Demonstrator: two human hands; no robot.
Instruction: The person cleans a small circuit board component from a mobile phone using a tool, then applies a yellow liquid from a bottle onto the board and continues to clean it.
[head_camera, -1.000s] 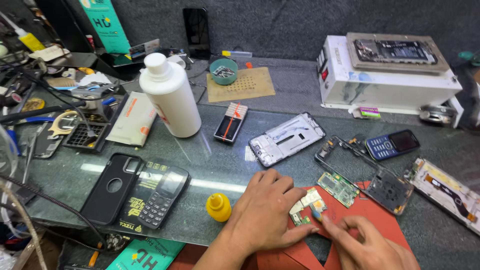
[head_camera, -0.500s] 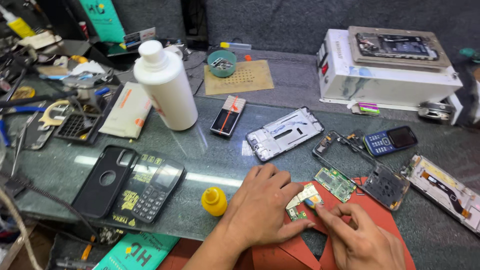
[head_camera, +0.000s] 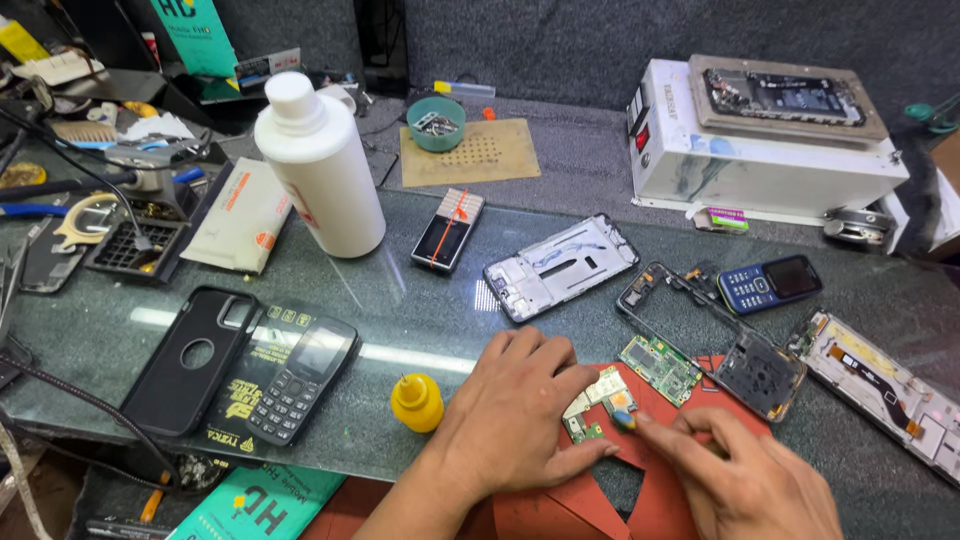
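Note:
My left hand (head_camera: 515, 410) lies flat on a red mat (head_camera: 600, 495), its fingertips pressing down a small green circuit board (head_camera: 597, 400). My right hand (head_camera: 745, 480) comes in from the lower right, pinching a small blue-tipped tool against that board. A second green circuit board (head_camera: 660, 368) lies just right of the fingers. A small yellow bottle cap (head_camera: 417, 400) stands left of my left hand.
A white bottle (head_camera: 320, 165) stands at the back left. On the glass table (head_camera: 420, 300) lie a black phone case (head_camera: 190, 358), a keypad phone (head_camera: 295, 380), a white phone frame (head_camera: 562, 265), a dark frame (head_camera: 715, 330) and a blue phone (head_camera: 770, 283). A white machine (head_camera: 765, 140) sits back right.
The camera view has shifted slightly. Both hands stay on the small circuit board, with only small finger movements.

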